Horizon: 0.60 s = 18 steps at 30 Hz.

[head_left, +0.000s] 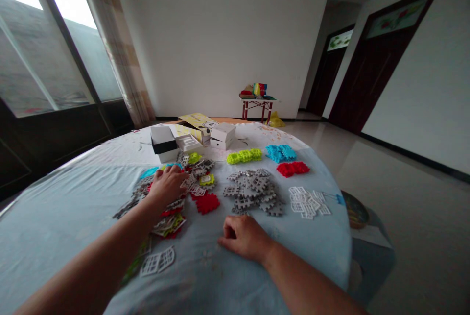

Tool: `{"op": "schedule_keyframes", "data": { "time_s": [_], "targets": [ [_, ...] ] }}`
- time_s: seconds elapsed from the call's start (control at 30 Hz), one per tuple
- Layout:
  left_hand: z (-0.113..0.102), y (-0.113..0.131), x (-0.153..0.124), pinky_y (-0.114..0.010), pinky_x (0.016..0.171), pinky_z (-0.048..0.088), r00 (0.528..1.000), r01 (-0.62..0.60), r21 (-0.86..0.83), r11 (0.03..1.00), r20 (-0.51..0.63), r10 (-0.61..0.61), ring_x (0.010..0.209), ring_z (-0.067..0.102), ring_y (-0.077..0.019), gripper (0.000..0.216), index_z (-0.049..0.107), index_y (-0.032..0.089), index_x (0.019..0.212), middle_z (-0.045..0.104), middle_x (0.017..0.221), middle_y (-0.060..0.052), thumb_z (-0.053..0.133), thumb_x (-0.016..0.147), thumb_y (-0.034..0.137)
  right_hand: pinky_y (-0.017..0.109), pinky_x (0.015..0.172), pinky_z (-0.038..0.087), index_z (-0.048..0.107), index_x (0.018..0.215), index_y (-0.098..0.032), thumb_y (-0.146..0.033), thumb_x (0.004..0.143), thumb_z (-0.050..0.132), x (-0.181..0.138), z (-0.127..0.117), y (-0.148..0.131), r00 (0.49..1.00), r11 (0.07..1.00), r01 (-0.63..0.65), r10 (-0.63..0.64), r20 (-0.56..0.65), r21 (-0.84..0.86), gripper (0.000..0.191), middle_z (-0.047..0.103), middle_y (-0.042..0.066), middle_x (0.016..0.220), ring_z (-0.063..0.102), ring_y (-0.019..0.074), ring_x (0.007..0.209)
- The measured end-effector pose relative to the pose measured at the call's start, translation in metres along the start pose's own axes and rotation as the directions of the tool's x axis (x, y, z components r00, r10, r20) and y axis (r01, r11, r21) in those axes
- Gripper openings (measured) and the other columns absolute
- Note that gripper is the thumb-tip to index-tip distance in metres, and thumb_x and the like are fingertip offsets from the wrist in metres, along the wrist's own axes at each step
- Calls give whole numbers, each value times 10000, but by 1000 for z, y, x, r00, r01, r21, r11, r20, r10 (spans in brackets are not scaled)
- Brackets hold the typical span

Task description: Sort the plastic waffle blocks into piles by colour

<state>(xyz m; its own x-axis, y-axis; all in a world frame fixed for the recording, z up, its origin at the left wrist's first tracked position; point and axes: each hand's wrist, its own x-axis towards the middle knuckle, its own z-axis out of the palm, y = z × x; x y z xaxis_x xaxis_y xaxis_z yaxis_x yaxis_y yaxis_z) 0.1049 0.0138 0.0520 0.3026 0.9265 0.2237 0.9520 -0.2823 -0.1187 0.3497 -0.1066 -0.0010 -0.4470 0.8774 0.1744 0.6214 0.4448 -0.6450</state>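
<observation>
Left of the grey notched-plastic pile (253,190), our left hand (167,185), grip indiscernible, covers flat multicoloured plastic pieces (178,205), presumably light, stiff, best edge-held; nearer us, our right hand's (246,237) fingers curl loosely inward.

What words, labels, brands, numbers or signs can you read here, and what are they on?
None can be read.
Yellow cardboard box: dark printed marks, too blurred to read.
Multicoloured package on the far side table: too small to tell.
Grey plastic pieces: no readable text.
</observation>
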Motion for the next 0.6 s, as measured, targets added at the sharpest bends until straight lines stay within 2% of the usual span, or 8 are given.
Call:
{"op": "schedule_keyframes", "data": {
  "time_s": [0.3,0.4,0.5,0.6],
  "targets": [
    [-1,-21,7,-412,842,309,997,68,-151,986,-23,-72,1006,447,-292,193,650,210,752,579,978,-90,601,641,360,173,545,314,519,684,-173,-288,715,609,0,-1,-2,1000,1000,-4,4,17,-3,149,560,-23,658,493,86,607],
    [-10,-21,7,-343,758,361,994,103,-254,962,1,-106,891,510,-246,273,656,201,747,594,903,-77,548,680,443,178,546,320,534,696,-172,-289,717,607,0,-1,-1,1000,1000,-4,4,28,-10,139,568,-18,666,498,92,608],
    [-19,-5,7,-250,564,356,993,115,-405,907,53,-102,611,497,-145,431,639,177,753,569,678,-24,462,711,567,182,547,322,547,709,-174,-285,717,603,1,-1,0,999,1000,-9,9,33,-20,125,582,-15,672,503,95,609],
    [-26,32,7,-223,455,275,983,180,-685,706,154,-101,466,380,-92,501,612,150,736,482,530,23,505,651,631,186,548,319,557,734,-180,-317,721,600,2,-1,0,998,999,-23,25,52,-46,144,601,-14,694,510,99,617]
  ]
}}
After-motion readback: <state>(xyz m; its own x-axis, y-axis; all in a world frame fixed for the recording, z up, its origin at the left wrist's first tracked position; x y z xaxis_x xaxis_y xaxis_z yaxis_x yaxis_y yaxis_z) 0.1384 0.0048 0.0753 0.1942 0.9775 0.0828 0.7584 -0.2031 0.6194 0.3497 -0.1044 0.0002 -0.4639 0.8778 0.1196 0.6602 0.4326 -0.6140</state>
